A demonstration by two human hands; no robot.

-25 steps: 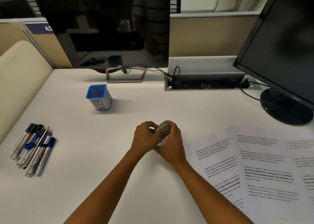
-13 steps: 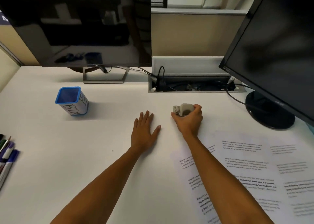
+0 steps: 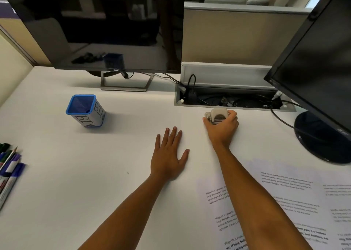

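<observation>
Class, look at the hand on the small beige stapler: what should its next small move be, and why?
Probably loosen the grip and let go: the right hand curls round the small beige stapler, which seems to rest on the white desk.

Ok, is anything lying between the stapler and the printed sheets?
Nothing visible does. The right hand grips the stapler by the cable tray; only bare desk lies between it and the printed sheets, under the person's own forearm.
</observation>
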